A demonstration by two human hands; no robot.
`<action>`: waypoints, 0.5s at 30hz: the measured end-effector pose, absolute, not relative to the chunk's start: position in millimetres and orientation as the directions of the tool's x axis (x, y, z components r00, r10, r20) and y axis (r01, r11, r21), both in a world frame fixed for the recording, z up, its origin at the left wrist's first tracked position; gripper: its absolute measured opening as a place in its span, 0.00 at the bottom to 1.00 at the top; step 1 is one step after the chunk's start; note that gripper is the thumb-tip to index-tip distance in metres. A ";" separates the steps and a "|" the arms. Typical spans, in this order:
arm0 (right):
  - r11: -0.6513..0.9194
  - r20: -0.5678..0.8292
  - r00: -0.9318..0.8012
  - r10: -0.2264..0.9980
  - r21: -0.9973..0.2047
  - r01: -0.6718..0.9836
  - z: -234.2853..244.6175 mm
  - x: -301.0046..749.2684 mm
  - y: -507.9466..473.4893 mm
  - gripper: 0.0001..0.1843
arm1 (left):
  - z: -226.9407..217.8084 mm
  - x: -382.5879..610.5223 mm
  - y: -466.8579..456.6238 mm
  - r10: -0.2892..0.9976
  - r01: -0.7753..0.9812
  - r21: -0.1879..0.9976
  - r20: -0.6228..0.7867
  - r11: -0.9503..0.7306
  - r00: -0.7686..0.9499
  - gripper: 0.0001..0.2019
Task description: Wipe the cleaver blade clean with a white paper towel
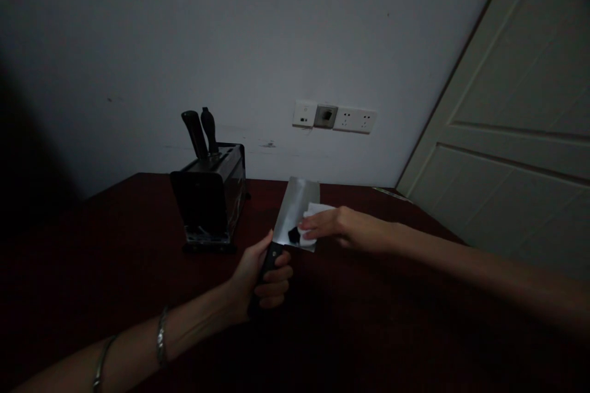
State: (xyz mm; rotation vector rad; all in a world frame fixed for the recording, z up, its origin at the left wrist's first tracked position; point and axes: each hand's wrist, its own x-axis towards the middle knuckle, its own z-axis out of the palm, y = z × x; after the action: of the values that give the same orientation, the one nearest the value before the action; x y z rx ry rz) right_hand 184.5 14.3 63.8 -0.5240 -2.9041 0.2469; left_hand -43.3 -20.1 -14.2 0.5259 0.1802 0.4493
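Observation:
My left hand (pixel 260 276) is wrapped round the black handle of a cleaver (pixel 295 199), whose broad steel blade points away from me over the table. In my right hand (pixel 334 224) is a white cloth or tissue (pixel 318 209), pressed against the blade's right side near the handle. A small black patch shows on the blade beside my right fingertips; whether it is a mark or a reflection I cannot tell. To the left of the cleaver stands a dark knife block (pixel 209 196) with two black handles sticking up from its top.
The dark red table (pixel 152 209) reaches back to a pale wall (pixel 207 31). Sockets and switches (pixel 334 116) are set in the wall behind the cleaver. A light panelled door (pixel 511 116) stands at the right. The light is dim.

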 end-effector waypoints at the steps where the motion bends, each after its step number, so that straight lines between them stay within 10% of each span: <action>1: 0.935 0.133 -0.938 0.319 -0.207 0.289 61.2 180.7 6.6 0.34 | -14.4 -43.5 -19.7 0.465 -0.373 0.528 -0.048 0.763 0.884 0.28; 15: 0.861 0.158 -0.846 0.509 -0.100 0.499 87.4 220.3 61.9 0.35 | -13.2 -42.1 -23.3 0.401 -0.317 0.506 -0.063 0.802 0.914 0.28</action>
State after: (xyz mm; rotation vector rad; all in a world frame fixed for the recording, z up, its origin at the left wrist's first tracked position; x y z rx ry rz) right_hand 220.3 61.9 87.4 -0.7798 -2.8567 0.0815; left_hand -42.1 -23.3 -13.2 0.5105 0.1702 0.3866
